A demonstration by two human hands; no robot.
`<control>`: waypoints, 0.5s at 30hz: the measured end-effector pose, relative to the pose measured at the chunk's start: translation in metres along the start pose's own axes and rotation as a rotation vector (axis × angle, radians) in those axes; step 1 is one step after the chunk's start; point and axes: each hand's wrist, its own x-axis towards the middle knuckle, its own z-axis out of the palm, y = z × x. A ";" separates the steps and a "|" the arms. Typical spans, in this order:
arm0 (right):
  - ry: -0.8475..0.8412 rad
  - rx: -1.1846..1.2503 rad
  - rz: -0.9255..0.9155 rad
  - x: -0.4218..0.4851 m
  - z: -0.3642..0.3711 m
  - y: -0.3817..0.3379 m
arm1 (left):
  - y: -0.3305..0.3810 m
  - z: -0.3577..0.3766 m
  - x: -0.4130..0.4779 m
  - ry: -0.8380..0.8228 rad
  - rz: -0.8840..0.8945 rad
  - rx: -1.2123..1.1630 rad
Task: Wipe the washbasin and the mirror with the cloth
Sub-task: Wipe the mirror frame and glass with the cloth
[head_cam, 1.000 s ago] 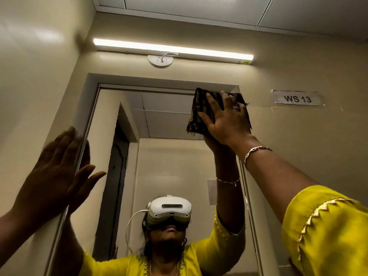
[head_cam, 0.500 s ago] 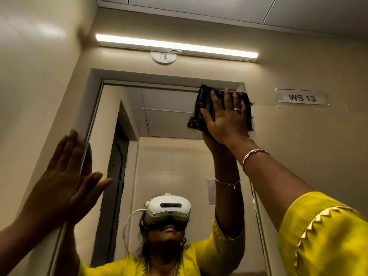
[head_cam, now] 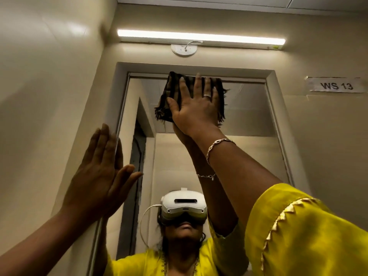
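Right hand [head_cam: 196, 108] pressed flat, fingers spread, pinning dark fringed cloth [head_cam: 173, 96] against mirror [head_cam: 249, 120] just under top frame edge; I read flat palm as spreading pressure for wiping stroke. Left hand [head_cam: 99, 172] open, holding nothing, laid on mirror's left frame [head_cam: 119, 100]; I judge it braces body during high reach. Washbasin out of view below, so I cannot say whether it is wiped. Palm covers cloth centre. Streaks or dirt on glass: too faint to tell.
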 end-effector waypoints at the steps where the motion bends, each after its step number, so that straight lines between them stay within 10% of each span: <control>1: 0.001 0.006 -0.007 0.001 0.003 -0.009 | 0.007 -0.004 -0.001 -0.015 -0.035 -0.019; 15: -0.029 0.054 -0.094 0.017 0.020 -0.088 | 0.012 -0.011 -0.005 -0.037 -0.088 -0.021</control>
